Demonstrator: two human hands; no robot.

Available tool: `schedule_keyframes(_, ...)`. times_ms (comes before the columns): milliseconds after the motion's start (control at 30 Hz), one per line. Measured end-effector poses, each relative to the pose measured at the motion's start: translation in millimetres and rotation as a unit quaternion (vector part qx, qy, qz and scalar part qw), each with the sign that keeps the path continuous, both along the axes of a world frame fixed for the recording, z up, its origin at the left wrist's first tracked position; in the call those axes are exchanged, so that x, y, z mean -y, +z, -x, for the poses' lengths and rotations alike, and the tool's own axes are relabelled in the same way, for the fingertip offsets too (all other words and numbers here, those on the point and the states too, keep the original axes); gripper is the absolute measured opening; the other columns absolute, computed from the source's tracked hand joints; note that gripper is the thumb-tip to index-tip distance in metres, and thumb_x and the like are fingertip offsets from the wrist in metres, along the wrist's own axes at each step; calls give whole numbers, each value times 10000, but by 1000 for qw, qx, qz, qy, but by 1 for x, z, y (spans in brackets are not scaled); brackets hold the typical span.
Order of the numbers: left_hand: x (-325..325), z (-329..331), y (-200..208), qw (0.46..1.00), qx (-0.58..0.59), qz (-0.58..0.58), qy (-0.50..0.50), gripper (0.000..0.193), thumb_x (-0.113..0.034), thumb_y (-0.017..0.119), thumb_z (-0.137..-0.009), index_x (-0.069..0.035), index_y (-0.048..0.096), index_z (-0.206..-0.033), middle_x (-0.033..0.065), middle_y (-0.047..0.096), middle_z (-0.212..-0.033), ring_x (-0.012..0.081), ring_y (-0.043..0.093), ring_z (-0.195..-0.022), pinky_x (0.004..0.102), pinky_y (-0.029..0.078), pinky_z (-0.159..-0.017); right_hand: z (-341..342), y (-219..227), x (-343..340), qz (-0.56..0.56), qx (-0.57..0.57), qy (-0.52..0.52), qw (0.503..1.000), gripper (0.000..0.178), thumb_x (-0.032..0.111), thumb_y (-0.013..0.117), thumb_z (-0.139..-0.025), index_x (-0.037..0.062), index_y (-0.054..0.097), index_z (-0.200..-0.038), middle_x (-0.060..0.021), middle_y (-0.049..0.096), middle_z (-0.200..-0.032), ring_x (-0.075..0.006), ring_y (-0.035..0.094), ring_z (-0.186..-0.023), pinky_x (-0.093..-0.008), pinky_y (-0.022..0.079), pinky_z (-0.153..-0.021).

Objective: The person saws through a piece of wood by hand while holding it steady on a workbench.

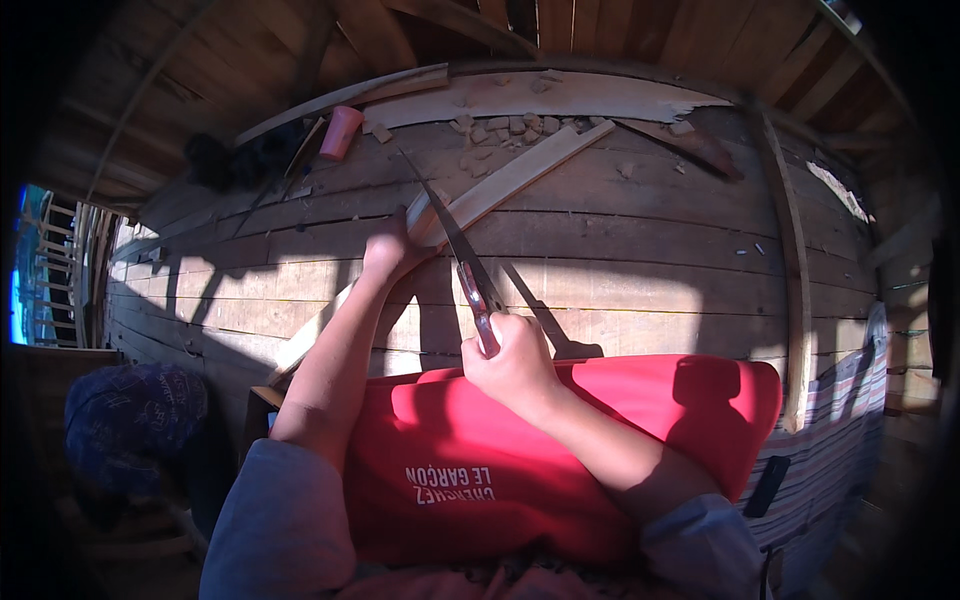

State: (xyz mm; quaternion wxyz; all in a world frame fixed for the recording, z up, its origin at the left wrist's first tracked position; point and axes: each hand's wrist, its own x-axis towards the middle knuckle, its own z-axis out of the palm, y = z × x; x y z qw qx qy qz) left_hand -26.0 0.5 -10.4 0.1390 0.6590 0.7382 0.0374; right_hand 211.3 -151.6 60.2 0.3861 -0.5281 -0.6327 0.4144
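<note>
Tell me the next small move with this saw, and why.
Probably a short, gentle stroke of the saw: its handle is in the right hand, its blade crosses the wooden strip, and the left hand is at the wood beside the blade.

A floor of worn brown wooden planks (620,285), streaked with sunlight and shadow. On it lie small, pale, chunky wood offcuts (530,124), a long, pale wooden board with a splintered end (560,97), and a pink, tapered cup (342,134).
</note>
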Motion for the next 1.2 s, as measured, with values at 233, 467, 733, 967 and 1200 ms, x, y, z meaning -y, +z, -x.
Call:
schedule_keyframes(233,4,1,0,999,25,-36,-14,831,-438,914,-661,-5,578,-1285,270,700,-1161,421,690,-1085,460,565,-929,-21,20,-26,265,-224,-82,934,258,45,631,-860,86,478,-656,22,443,-528,-74,403,-442,-320,317,-435)
schedule_keyframes(467,4,1,5,999,28,-20,-2,803,-421,914,-665,-4,580,-1265,269,701,-1155,419,691,-1079,463,562,-927,-64,23,-64,202,-123,-30,971,252,109,674,-831,59,501,-654,-1,499,-550,-105,443,-468,-346,364,-478)
schedule_keyframes(733,3,1,7,1000,25,-8,-7,811,-421,918,-665,-10,569,-1271,265,702,-1161,417,691,-1080,468,565,-915,-51,30,-48,127,-17,0,992,307,162,673,-794,32,466,-609,-50,480,-524,-132,460,-516,-363,399,-536)
schedule_keyframes(967,4,2,7,999,31,-15,-8,831,-428,923,-659,-12,571,-1287,263,704,-1166,412,691,-1089,467,563,-921,-47,39,-31,165,23,27,986,301,173,670,-808,42,480,-615,-68,524,-535,-176,512,-503,-387,425,-539)
schedule_keyframes(1200,3,1,11,999,29,-3,-22,848,-442,920,-664,-16,576,-1312,251,701,-1193,403,688,-1108,454,561,-940,-50,36,-42,131,-30,47,990,273,163,659,-839,29,504,-659,-29,525,-587,-121,489,-566,-355,404,-559)
